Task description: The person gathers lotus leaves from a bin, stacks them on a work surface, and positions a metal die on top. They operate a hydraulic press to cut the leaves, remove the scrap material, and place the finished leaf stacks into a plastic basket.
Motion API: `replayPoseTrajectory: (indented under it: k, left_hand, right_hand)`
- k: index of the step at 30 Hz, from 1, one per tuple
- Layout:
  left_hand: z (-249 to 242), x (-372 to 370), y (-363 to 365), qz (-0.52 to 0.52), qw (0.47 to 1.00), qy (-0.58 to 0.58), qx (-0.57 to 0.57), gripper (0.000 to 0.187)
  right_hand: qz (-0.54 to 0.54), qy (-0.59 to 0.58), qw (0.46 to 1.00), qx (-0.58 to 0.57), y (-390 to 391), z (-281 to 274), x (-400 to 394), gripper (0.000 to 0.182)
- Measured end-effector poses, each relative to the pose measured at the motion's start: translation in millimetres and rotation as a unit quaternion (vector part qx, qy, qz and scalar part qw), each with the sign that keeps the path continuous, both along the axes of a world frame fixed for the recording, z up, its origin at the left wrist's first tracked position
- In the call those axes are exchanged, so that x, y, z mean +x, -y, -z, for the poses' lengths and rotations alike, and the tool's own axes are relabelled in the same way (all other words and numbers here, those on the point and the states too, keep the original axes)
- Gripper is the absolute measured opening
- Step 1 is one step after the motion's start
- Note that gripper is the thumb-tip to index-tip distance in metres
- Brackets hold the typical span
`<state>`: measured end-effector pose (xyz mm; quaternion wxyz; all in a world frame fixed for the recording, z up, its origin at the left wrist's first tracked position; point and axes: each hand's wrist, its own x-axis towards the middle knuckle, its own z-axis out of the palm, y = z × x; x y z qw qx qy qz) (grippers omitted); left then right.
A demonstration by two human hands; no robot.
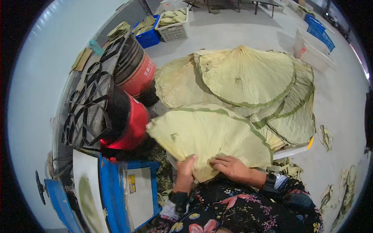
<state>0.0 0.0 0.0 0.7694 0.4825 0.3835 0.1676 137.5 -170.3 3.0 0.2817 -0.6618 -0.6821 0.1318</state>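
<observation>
A large pale green, fan-shaped dried leaf (217,134) spreads out in front of my body, its narrow end towards me. My left hand (186,169) grips its lower left edge, the thumb on top. My right hand (230,167) is closed at the narrow end, right of the left hand, with the fingers curled on the leaf. Just beyond lies a pile of similar leaves (248,77), overlapping each other.
Red and black drums (134,120) stand at the left, with black metal frames (91,116) beside them. A blue machine (112,186) is at the lower left. Leaf-filled crates (174,32) stand farther back. Leaf scraps (325,138) lie on the floor at right.
</observation>
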Motion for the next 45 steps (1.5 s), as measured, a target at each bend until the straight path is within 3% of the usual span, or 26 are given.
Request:
replayPoseTrajectory:
  k: [2,7,9,10,11,13,14,17,19,20,22,24,26,27,28,30,32,33,35,37,39,41,42,43,44,45]
  left_hand:
    - [-33,-9,-12,-0.067,0.995,0.025,0.065,0.041]
    - [-116,-103,-61,-0.212,0.948,0.199,0.129,0.058]
    - [-156,-116,-47,-0.293,0.920,0.214,0.148,0.061]
    - [-168,-123,-42,-0.367,0.886,0.231,0.165,0.066]
    - [-169,-133,-43,-0.377,0.880,0.234,0.171,0.066]
    - [-173,-158,-47,-0.459,0.818,0.245,0.245,0.069]
    - [-170,-175,-50,-0.473,0.804,0.252,0.258,0.069]
    - [-155,-230,-66,-0.540,0.740,0.247,0.315,0.070]
    - [-150,-266,-75,-0.434,0.767,0.338,0.331,0.068]
    - [-147,-285,-83,-0.455,0.747,0.343,0.344,0.068]
    - [-156,-333,-97,-0.458,0.729,0.263,0.435,0.069]
    - [-177,-374,-84,-0.477,0.718,0.316,0.395,0.069]
    - [-179,-411,-72,-0.484,0.707,0.377,0.351,0.069]
    - [-174,-427,-73,-0.452,0.702,0.432,0.342,0.068]
    - [-171,-445,-73,-0.416,0.695,0.482,0.333,0.067]
    - [-160,-480,-69,-0.485,0.693,0.422,0.327,0.065]
    - [-158,-502,-80,-0.538,0.685,0.389,0.300,0.063]
    - [-161,-512,-80,-0.550,0.673,0.388,0.306,0.063]
    - [-155,-522,-75,-0.591,0.658,0.374,0.279,0.062]
    - [-145,-547,-65,-0.622,0.638,0.362,0.274,0.061]
    - [-132,-576,-52,-0.620,0.566,0.470,0.272,0.064]
    - [-99,-604,-35,-0.594,0.562,0.503,0.280,0.068]
    - [-79,-618,-32,-0.708,0.491,0.132,0.490,0.074]
    - [-63,-631,-25,-0.696,0.439,-0.078,0.562,0.077]
    - [-47,-643,-19,-0.678,0.331,-0.274,0.597,0.080]
    - [-36,-652,-9,-0.709,0.334,-0.294,0.547,0.080]
  right_hand:
    - [-0.004,0.057,0.994,0.089,-5,-31,0,0.030]
    - [-0.044,0.034,0.976,0.209,-35,-25,-50,0.045]
    - [-0.136,-0.177,0.975,-0.020,-58,-26,-81,0.057]
    - [-0.127,-0.281,0.951,-0.008,-77,-24,-99,0.065]
    - [-0.140,-0.277,0.951,-0.007,-98,-32,-117,0.065]
    - [-0.218,-0.638,0.736,0.062,-146,-54,-151,0.072]
    - [-0.214,-0.678,0.702,0.048,-173,-60,-168,0.072]
    - [-0.277,-0.845,0.457,-0.008,-220,-111,-209,0.062]
    - [-0.247,-0.870,0.426,-0.018,-244,-125,-247,0.056]
    - [-0.268,-0.861,0.430,-0.040,-253,-134,-263,0.056]
    - [-0.243,-0.852,0.459,0.068,-267,-160,-303,0.051]
    - [-0.303,-0.794,0.520,0.085,-272,-168,-325,0.047]
    - [-0.332,-0.806,0.490,0.027,-289,-134,-343,0.047]
    - [-0.373,-0.864,0.338,-0.005,-288,-126,-357,0.051]
    - [-0.323,-0.750,0.576,0.043,-300,-103,-359,0.053]
    - [-0.261,-0.584,0.766,0.070,-300,-94,-393,0.056]
    - [-0.357,-0.842,0.405,0.006,-311,-121,-421,0.057]
    - [-0.366,-0.840,0.402,-0.010,-315,-132,-435,0.057]
    - [-0.210,-0.818,0.532,0.054,-322,-139,-449,0.057]
    - [-0.217,-0.816,0.535,0.041,-336,-152,-464,0.056]
    - [-0.200,-0.796,0.567,0.065,-346,-153,-468,0.057]
    - [-0.202,-0.796,0.568,0.055,-360,-139,-468,0.058]
    - [-0.194,-0.795,0.572,0.056,-366,-136,-469,0.059]
    - [-0.184,-0.794,0.576,0.059,-372,-133,-471,0.059]
    - [-0.165,-0.783,0.595,0.070,-377,-132,-471,0.059]
    - [-0.162,-0.783,0.597,0.063,-385,-127,-470,0.059]
